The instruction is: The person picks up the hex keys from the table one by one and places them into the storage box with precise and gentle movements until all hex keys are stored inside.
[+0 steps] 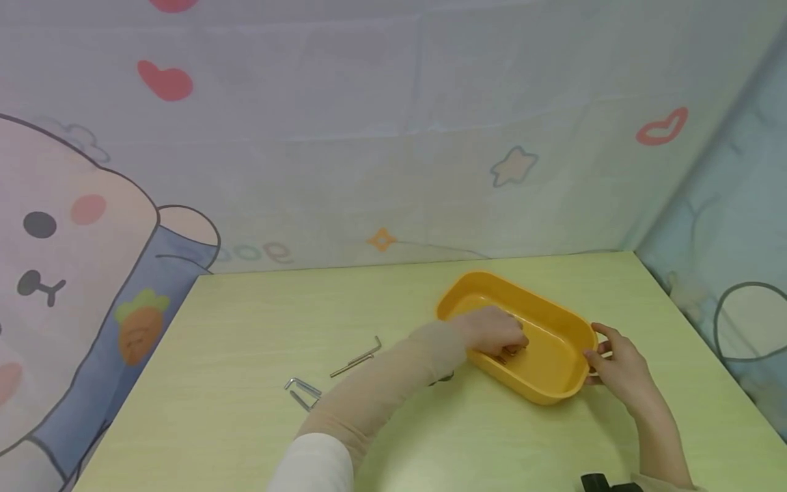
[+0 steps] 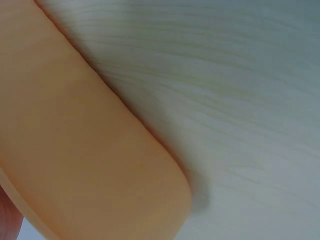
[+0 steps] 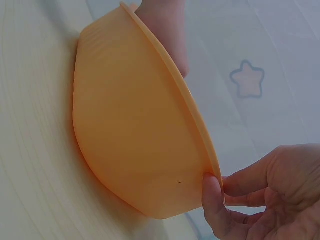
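Note:
My left hand [image 1: 494, 330] reaches down inside a yellow plastic tray [image 1: 553, 365], its fingers curled round thin brass-coloured metal pieces that look like hex keys [image 1: 509, 352]. Most of these are hidden under the hand. At the tray's right end, my right hand [image 1: 621, 365] pinches the rim between thumb and fingers. The right wrist view shows that thumb [image 3: 214, 197] against the outer wall of the tray [image 3: 135, 115]. In the left wrist view the tray's outer wall [image 2: 95, 135] fills the lower left, and the left hand is hardly seen.
Brass-coloured hex keys [image 1: 356, 362] lie on the light wooden table [image 1: 246, 321]. Silver hex keys [image 1: 302, 391] lie nearer, left of the left sleeve [image 1: 381, 389]. A small dark item [image 1: 444, 378] peeks out beside that forearm. A printed curtain [image 1: 344, 137] hangs behind.

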{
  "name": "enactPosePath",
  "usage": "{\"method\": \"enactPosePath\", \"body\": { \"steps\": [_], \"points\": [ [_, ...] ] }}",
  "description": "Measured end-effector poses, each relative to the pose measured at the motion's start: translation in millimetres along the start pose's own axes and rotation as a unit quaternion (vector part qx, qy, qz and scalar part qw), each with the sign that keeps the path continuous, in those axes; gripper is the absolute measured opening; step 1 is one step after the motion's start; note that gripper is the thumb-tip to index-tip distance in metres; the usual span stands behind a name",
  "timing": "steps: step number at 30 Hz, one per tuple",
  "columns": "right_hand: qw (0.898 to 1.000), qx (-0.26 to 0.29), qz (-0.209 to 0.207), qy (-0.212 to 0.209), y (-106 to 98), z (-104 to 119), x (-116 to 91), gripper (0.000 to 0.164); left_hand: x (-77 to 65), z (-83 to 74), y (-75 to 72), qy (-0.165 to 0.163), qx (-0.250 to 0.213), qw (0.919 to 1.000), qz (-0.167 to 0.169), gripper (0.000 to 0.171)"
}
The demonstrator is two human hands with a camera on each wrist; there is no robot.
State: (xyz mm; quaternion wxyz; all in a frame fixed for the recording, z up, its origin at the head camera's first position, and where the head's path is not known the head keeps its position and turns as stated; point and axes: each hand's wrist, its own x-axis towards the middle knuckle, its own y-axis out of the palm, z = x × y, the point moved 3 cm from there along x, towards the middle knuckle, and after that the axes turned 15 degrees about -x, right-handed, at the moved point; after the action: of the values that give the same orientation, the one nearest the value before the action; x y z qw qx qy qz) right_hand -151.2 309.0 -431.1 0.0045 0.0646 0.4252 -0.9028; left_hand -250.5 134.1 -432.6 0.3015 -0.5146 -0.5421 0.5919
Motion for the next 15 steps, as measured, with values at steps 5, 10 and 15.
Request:
{"method": "enactPosePath", "body": {
  "steps": [5,10,15],
  "points": [
    [1.000,0.001,0.001,0.000,0.6,0.3,0.6,0.056,0.7,0.4,1.3,0.001,-0.002,1.0000,-0.003,0.020],
    [1.000,0.002,0.002,-0.001,0.3,0.7,1.5,0.057,-0.4,0.6,1.2,0.002,-0.014,0.9998,-0.010,0.020],
    [1.000,0.000,0.000,-0.003,0.1,0.4,1.7,0.056,-1.8,1.5,0.8,-0.005,-0.025,0.9995,-0.020,0.017]
  ]
}}
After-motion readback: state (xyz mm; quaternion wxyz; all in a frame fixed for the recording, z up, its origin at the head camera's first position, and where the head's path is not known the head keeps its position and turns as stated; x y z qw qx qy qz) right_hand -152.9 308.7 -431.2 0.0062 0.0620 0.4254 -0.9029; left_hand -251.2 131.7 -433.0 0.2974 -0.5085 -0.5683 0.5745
